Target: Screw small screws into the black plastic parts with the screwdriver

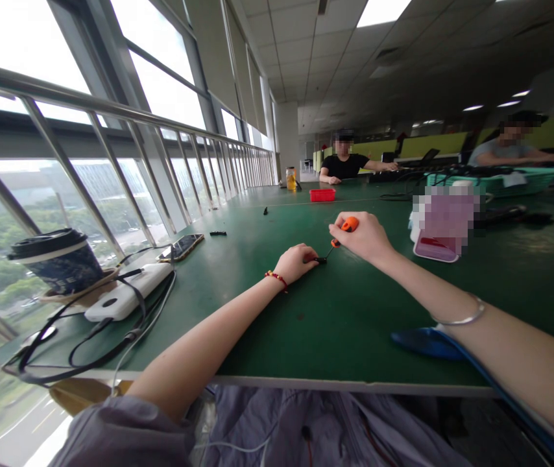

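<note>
My right hand is closed around the orange and black handle of a screwdriver. Its thin shaft slants down to the left, and the tip meets a small black part on the green table. Pressed low against the tabletop, my left hand grips that black part between its fingers. Most of the part is hidden under the fingertips, so its kind cannot be made out. Two more small black pieces lie farther off, one black strip and one smaller piece.
On the left stand a lidded cup, a white power bank with cables and a phone. A red basket and a jar are ahead. A propped phone, a teal basket and two people are beyond, toward the right.
</note>
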Motion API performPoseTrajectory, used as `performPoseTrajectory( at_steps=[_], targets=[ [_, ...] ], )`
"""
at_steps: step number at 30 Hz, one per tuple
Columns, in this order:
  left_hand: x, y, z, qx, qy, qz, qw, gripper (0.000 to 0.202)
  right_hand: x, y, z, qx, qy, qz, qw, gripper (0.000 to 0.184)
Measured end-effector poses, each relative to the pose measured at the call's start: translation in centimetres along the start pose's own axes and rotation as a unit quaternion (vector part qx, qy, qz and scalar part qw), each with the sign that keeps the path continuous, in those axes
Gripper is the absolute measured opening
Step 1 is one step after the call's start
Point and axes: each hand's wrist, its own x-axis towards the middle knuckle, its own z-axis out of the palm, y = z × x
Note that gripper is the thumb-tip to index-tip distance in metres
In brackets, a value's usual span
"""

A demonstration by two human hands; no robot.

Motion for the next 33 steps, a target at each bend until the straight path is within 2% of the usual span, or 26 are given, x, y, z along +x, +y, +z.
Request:
performPoseTrajectory(
  at_steps=[6,11,17,33],
  targets=[
    [-0.2,0.5,-0.1,0.018,0.003,-0.015,1.000,0.013,0.0,0.0,0.1,0.051,0.024,-0.032,0.998,0.019],
    [-0.4,0.7,-0.2,0.028,0.009,-0.019,0.999,0.013,-0.3,-0.2,0.5,0.087,0.000,-0.050,0.995,0.018],
    [-0.3,0.8,-0.3,0.025,0.009,-0.015,1.000,0.012,-0.7,-0.2,0.9,0.089,-0.023,-0.067,0.993,0.017],
    [-0.2,0.5,-0.1,0.029,0.012,-0.005,0.999,0.011,-0.6,0.0,1.0,0.086,-0.020,-0.058,0.994,0.017]
  ],
)
